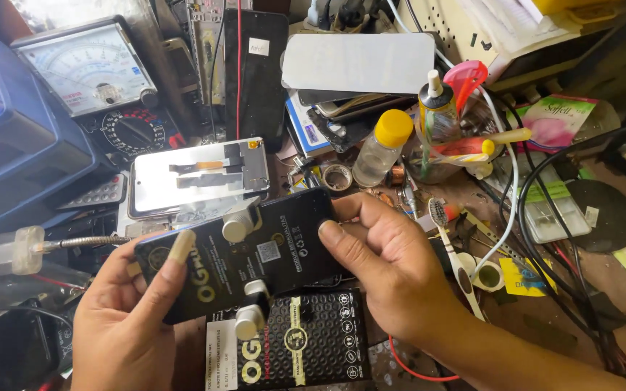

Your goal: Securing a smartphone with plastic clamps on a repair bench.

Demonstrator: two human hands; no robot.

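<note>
**Phone clamped and held up over the messy bench**

Over the middle of the crowded workbench, I see both hands holding one flat black phone with a shiny plastic film on it [244, 253]. I judge the work is part way along: two round silver metal clamps [239, 226] already grip its top and bottom edges, so the clamping looks done, but the phone is in the air, not set down.

On the far left sits a big blue plastic box [9, 137]. Next to it is a grey meter with a white dial and a thin needle [92, 69]. Below that lies a clear plastic syringe with a bendy metal tip [16, 250].

My left hand [121, 318] is curled under the phone's left end, and its thumb presses flat on the front. Just behind the phone lies a shiny silver phone screen part with orange and black ribbon strips [197, 177], flat on the bench.

Under the phone is a black cardboard package with small dots and gold print [298, 344]. It looks bumpy and matte.

My right hand [393, 268] pinches the phone's right end, thumb on the front and fingers behind.

Farther right stands a small clear bottle with a yellow cap [382, 145], round and smooth. Then comes a clear glue bottle with a white nozzle [436, 108]. A white toothbrush [454, 253] lies near my right wrist, and thick black rubber cables [545, 210] loop on the far right.
</note>
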